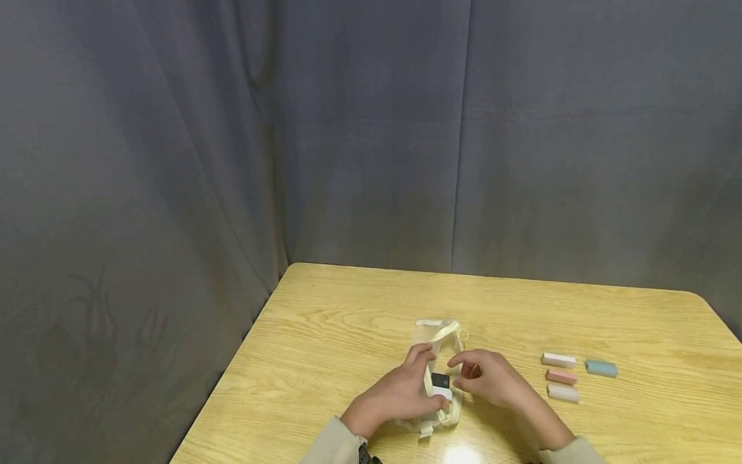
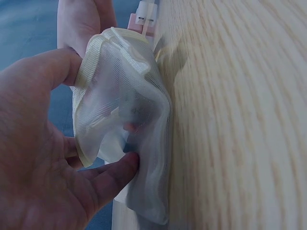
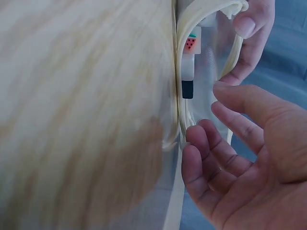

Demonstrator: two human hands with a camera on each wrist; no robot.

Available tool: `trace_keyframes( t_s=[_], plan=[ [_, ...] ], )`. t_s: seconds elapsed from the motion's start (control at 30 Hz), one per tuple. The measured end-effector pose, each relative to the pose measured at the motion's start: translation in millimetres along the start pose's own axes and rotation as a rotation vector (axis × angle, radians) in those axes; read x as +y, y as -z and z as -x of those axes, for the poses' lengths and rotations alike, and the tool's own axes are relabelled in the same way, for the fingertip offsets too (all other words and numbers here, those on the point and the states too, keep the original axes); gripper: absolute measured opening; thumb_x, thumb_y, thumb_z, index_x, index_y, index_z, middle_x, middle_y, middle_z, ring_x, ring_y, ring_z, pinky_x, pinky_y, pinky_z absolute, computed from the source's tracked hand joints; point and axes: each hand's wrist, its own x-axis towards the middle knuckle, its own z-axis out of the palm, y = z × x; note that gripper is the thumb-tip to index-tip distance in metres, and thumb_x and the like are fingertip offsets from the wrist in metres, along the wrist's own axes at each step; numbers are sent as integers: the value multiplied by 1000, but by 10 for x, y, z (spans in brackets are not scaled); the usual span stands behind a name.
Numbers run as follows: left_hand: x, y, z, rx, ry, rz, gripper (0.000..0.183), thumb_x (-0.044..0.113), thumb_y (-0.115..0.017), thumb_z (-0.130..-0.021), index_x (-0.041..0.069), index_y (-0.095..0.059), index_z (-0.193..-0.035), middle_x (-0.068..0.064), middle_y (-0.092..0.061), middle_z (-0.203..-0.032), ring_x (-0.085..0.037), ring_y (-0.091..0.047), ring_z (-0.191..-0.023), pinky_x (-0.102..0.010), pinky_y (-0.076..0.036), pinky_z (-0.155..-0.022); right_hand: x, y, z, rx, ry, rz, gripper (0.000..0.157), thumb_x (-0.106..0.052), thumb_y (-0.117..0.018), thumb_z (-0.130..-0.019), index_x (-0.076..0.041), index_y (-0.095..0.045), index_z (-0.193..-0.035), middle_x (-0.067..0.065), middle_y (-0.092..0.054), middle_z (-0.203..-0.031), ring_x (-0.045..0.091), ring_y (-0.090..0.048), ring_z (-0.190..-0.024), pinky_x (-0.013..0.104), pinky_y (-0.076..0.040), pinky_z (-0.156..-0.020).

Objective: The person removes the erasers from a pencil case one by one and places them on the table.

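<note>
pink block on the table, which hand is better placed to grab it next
Right, most likely: the right hand appears to hold nothing and is nearer the pink block, which lies out on that side, while the left hand is occupied gripping the open mesh pouch.

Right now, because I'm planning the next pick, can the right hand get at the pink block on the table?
Probably yes: the right hand appears to hold nothing, and bare table separates it from the pink block. Pale blocks close on either side might make gripping tight.
</note>
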Motion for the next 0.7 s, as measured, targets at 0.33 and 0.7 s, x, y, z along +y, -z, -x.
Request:
trace_keyframes(
  t_s=[0.33,0.7],
  plan=[
    [6,5,-10,0,11,16,83,55,-62,-80,15,-27,-144,16,-6,-152,-8,-47,-46,-24,-45,-46,-16,-12,-65,-36,-52,8,25,-17,-72,-80,-12,-66,-105,-4,-58,-77,9,-55,-63,23,-45,-53],
    [22,33,14,-14,-3,21,82,53,-61,-81,12,-27,-144,12,-7,-152,-6,-50,-54,-22,-45,-50,-42,-40,-109,-79,-75,37,25,-15,-73,-79,-12,-68,-103,-4,-55,-74,12,-50,-63,24,-42,-53]
  ],
)
